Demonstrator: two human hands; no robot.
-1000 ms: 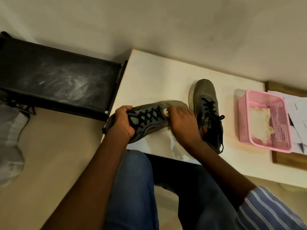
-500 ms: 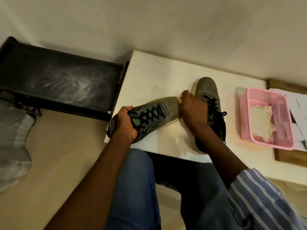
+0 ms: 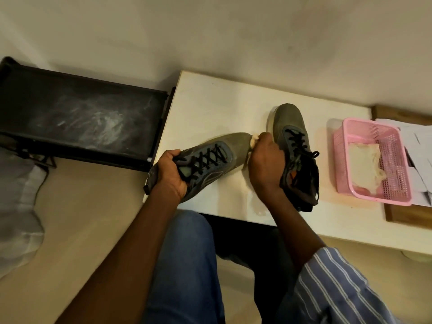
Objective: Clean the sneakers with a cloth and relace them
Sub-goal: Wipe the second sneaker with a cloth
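Note:
A grey-green sneaker [image 3: 210, 157] with black laces lies tilted at the white table's [image 3: 217, 106] near left corner, toe pointing right. My left hand [image 3: 171, 174] grips its heel and collar. My right hand [image 3: 265, 164] holds a pale cloth [image 3: 253, 140] bunched against the toe of that sneaker; only a bit of cloth shows past my fingers. The second sneaker [image 3: 292, 136] stands upright on the table just right of my right hand, laced, its heel toward me.
A pink plastic basket [image 3: 397, 146] with another pale cloth [image 3: 364, 160] inside sits at the right, beside papers [image 3: 418, 148] on a wooden board. A black dusty rack [image 3: 81, 118] adjoins the table's left edge. My knees in jeans are below the table edge.
My right hand with the cloth slid from the sneaker's laces out to its toe. My left hand kept its grip on the heel; the camera shifted slightly.

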